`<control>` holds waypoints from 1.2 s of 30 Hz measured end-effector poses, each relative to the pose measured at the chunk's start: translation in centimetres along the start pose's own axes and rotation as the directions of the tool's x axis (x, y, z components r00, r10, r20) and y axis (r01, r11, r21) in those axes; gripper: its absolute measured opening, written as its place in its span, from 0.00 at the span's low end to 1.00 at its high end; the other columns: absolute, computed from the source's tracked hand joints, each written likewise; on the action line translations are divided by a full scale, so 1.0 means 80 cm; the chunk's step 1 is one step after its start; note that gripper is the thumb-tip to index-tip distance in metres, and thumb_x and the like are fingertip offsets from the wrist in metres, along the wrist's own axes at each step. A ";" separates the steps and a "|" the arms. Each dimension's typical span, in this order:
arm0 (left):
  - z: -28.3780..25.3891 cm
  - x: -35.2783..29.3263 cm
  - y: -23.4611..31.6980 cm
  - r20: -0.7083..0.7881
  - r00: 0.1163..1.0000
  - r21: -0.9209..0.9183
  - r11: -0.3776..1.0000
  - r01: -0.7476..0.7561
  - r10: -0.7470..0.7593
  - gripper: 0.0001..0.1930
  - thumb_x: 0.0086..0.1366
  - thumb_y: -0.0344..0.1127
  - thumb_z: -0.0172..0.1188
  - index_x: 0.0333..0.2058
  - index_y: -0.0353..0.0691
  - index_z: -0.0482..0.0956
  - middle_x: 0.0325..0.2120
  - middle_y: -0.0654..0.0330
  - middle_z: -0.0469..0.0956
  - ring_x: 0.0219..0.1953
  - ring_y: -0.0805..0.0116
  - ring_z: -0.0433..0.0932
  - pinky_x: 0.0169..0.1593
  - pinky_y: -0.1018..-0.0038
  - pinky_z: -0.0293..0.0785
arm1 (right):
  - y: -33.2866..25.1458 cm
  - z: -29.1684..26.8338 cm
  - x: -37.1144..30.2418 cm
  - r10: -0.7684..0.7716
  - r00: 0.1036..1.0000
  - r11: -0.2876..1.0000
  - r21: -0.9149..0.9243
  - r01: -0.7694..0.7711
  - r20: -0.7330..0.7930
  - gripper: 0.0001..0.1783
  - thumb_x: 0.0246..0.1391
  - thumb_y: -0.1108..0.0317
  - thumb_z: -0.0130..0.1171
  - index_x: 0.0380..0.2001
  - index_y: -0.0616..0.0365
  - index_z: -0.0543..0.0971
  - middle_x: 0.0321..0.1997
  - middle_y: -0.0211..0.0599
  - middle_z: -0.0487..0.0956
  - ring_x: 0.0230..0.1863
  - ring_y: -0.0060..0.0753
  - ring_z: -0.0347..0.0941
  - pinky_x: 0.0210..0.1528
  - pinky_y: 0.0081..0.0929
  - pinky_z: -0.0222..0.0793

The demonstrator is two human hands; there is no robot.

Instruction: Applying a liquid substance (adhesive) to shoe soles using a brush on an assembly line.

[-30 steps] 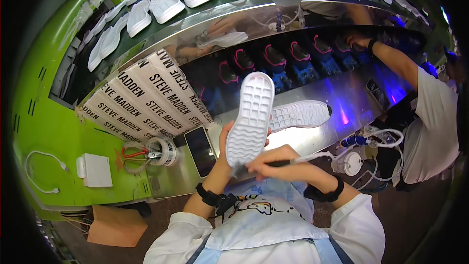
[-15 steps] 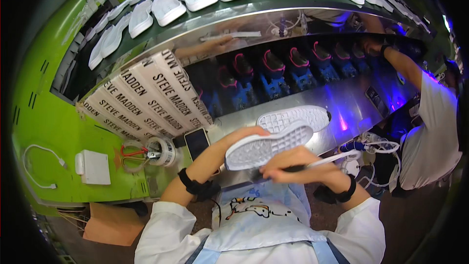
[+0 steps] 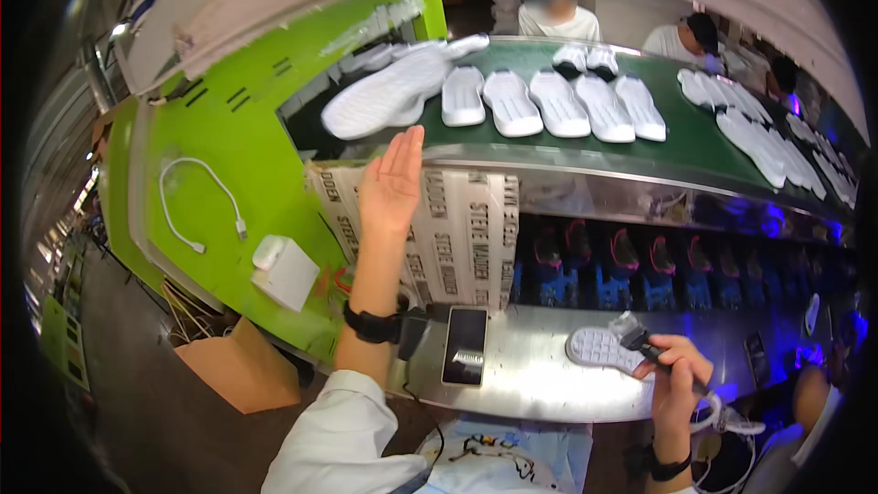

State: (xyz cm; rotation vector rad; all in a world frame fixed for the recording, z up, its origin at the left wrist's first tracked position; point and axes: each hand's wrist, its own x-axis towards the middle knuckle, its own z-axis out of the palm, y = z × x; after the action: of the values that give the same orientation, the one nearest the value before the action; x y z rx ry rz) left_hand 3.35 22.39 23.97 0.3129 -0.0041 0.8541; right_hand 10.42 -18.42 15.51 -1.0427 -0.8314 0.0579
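Raised at the far left, my left hand [image 3: 393, 185] is open with its fingers stretched out, holding nothing. Just beyond its fingertips a large white shoe sole [image 3: 375, 102] lies on the green conveyor belt [image 3: 498, 148], overlapping another sole. My right hand [image 3: 679, 368] grips a brush [image 3: 643, 340] by its black handle. The pale brush head is over a second white sole [image 3: 599, 348], which lies tread side up on the metal bench [image 3: 540, 393]. Whether the bristles touch that sole, I cannot tell.
More white soles [image 3: 560, 105] line the belt. A printed cardboard panel [image 3: 448, 229] stands below it; a phone [image 3: 465, 346] lies on the bench. Blue fixtures [image 3: 658, 288] sit behind. On the green surface are a cable [image 3: 203, 165] and white box [image 3: 285, 274]. Co-workers [image 3: 567, 23] are beyond.
My left hand has gone from the bench up to the belt and let go of the sole, now lying there. My right hand has moved right with the brush, and the view has shifted.
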 end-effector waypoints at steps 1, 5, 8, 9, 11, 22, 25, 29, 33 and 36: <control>-0.002 0.021 0.018 0.007 0.999 0.042 0.998 -0.039 0.039 0.16 0.68 0.34 0.45 0.48 0.29 0.71 0.49 0.44 0.74 0.47 0.47 0.75 0.48 0.62 0.75 | 0.010 -0.004 -0.006 0.036 0.999 0.999 -0.034 -0.036 -0.001 0.14 0.61 0.66 0.50 0.31 0.69 0.76 0.42 0.60 0.77 0.24 0.43 0.79 0.32 0.35 0.77; -0.016 0.171 0.136 0.536 0.646 0.826 -0.496 -0.267 0.544 0.20 0.66 0.42 0.48 0.48 0.31 0.72 0.54 0.42 0.69 0.56 0.47 0.68 0.52 0.55 0.71 | 0.007 0.014 -0.014 0.171 0.985 0.984 0.053 -0.170 -0.007 0.12 0.57 0.72 0.48 0.32 0.71 0.76 0.40 0.59 0.77 0.25 0.43 0.79 0.29 0.34 0.78; -0.011 0.224 0.134 0.150 0.742 0.604 -0.655 0.454 0.653 0.22 0.58 0.44 0.58 0.46 0.33 0.74 0.50 0.49 0.72 0.55 0.49 0.68 0.49 0.59 0.71 | 0.008 -0.008 -0.027 0.182 0.980 0.983 0.021 -0.181 -0.086 0.09 0.54 0.76 0.48 0.32 0.71 0.76 0.42 0.59 0.77 0.27 0.42 0.79 0.30 0.33 0.78; -0.021 0.239 0.155 0.014 0.763 0.548 -0.643 0.534 0.646 0.23 0.55 0.45 0.61 0.44 0.34 0.75 0.50 0.49 0.72 0.56 0.51 0.67 0.49 0.60 0.70 | 0.008 -0.008 -0.031 0.169 0.982 0.986 0.025 -0.167 -0.081 0.09 0.54 0.76 0.48 0.32 0.71 0.76 0.42 0.59 0.77 0.27 0.42 0.79 0.30 0.33 0.78; -0.040 0.254 0.197 0.103 0.793 0.542 -0.703 0.461 0.600 0.18 0.54 0.39 0.62 0.42 0.35 0.76 0.46 0.51 0.74 0.47 0.56 0.73 0.44 0.63 0.72 | 0.003 -0.012 -0.035 0.213 0.963 0.975 -0.025 -0.220 -0.165 0.06 0.54 0.75 0.51 0.34 0.66 0.75 0.45 0.53 0.76 0.32 0.37 0.76 0.29 0.26 0.77; -0.092 -0.160 -0.075 0.146 0.773 0.214 0.782 0.585 -0.618 0.33 0.49 0.42 0.54 0.53 0.26 0.65 0.42 0.43 0.75 0.40 0.54 0.78 0.44 0.60 0.77 | 0.014 0.028 -0.049 0.349 0.937 0.875 0.356 -0.329 0.009 0.14 0.43 0.82 0.58 0.37 0.69 0.76 0.41 0.57 0.78 0.28 0.39 0.77 0.31 0.29 0.75; -0.209 -0.237 -0.169 0.150 0.531 0.042 0.542 0.839 -0.834 0.34 0.62 0.44 0.47 0.64 0.35 0.52 0.55 0.41 0.68 0.51 0.50 0.74 0.54 0.57 0.71 | 0.021 0.042 -0.041 0.551 0.798 0.821 0.011 -0.571 0.246 0.12 0.46 0.82 0.60 0.38 0.69 0.79 0.36 0.50 0.81 0.29 0.28 0.78 0.31 0.22 0.74; -0.223 -0.268 -0.233 0.332 0.428 -0.244 0.361 0.900 -0.841 0.28 0.70 0.53 0.39 0.59 0.40 0.64 0.53 0.48 0.72 0.53 0.54 0.73 0.53 0.54 0.72 | 0.056 0.042 -0.057 0.199 0.973 0.807 -0.545 -0.228 -0.113 0.11 0.48 0.80 0.60 0.37 0.68 0.81 0.34 0.40 0.83 0.35 0.29 0.78 0.42 0.25 0.72; -0.204 -0.269 -0.236 0.102 0.477 -0.199 0.451 0.870 -0.873 0.26 0.70 0.54 0.40 0.58 0.43 0.66 0.50 0.52 0.74 0.50 0.57 0.75 0.51 0.57 0.74 | 0.037 0.033 -0.066 0.647 0.741 0.714 -0.199 -0.671 -0.176 0.12 0.45 0.80 0.62 0.36 0.66 0.81 0.34 0.41 0.83 0.36 0.26 0.79 0.41 0.22 0.72; -0.207 -0.262 -0.246 0.052 0.506 -0.059 0.503 0.862 -0.861 0.28 0.70 0.55 0.38 0.58 0.41 0.65 0.47 0.46 0.74 0.45 0.53 0.77 0.47 0.58 0.77 | 0.038 0.053 -0.068 0.374 0.927 0.836 -0.431 -0.340 -0.006 0.11 0.46 0.80 0.61 0.36 0.63 0.81 0.36 0.41 0.83 0.37 0.30 0.80 0.42 0.23 0.73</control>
State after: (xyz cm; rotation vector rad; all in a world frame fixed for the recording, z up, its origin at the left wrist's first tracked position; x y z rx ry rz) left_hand 2.10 -0.65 0.16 0.2018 0.1008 -0.1812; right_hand 4.96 -15.93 10.97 -1.6156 -0.7241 0.2464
